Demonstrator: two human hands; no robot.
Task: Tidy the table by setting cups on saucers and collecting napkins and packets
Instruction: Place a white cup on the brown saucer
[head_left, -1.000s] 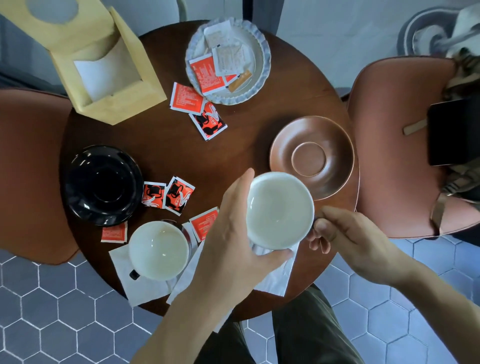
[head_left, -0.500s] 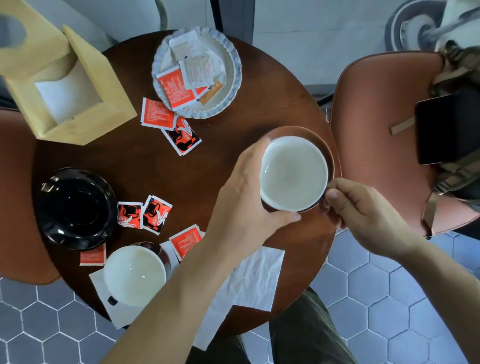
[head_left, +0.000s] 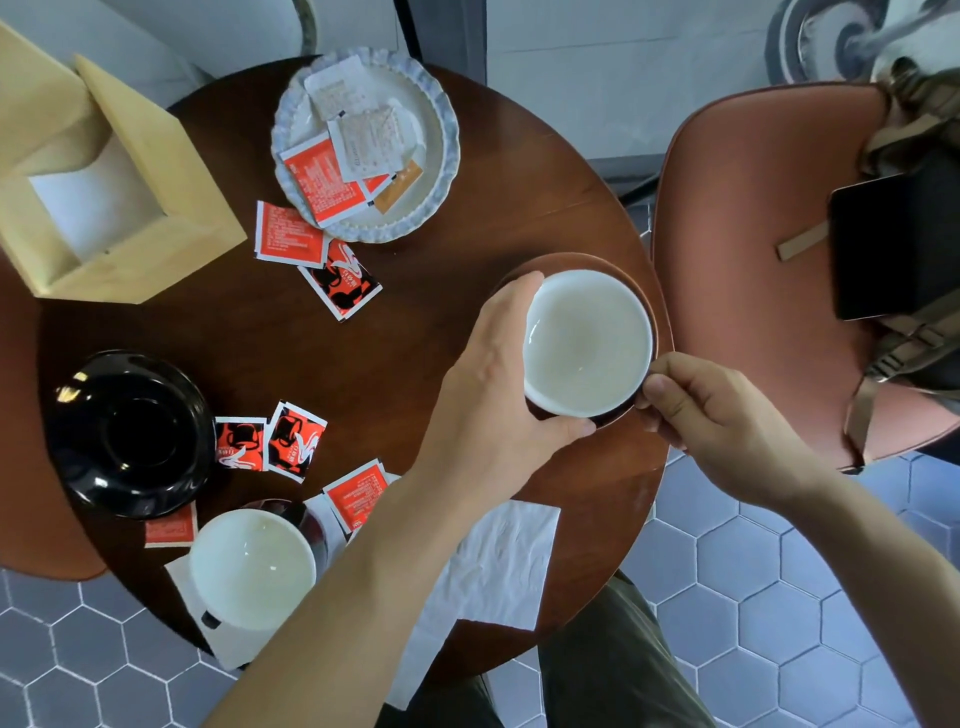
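Note:
A white cup (head_left: 589, 340) sits over the brown saucer (head_left: 524, 270) at the table's right edge. My left hand (head_left: 493, 384) wraps the cup's left side. My right hand (head_left: 711, 415) pinches its handle from the right. A second white cup (head_left: 252, 569) stands on a napkin (head_left: 182, 582) at the near left. An empty black saucer (head_left: 130, 434) lies at the left. A white napkin (head_left: 498, 566) lies under my left forearm. Red packets (head_left: 270, 441) are scattered on the round wooden table (head_left: 415, 312). A white scalloped plate (head_left: 441, 145) at the back holds several packets.
A wooden napkin box (head_left: 135, 208) stands at the back left. A pink chair (head_left: 727, 260) on the right carries a bag and a dark tablet (head_left: 883, 249). Another chair edge shows at the far left. Grey hexagon tiles cover the floor.
Both hands carried the white cup from above the near napkin to the right and back, onto the brown saucer. The napkin under it is now uncovered.

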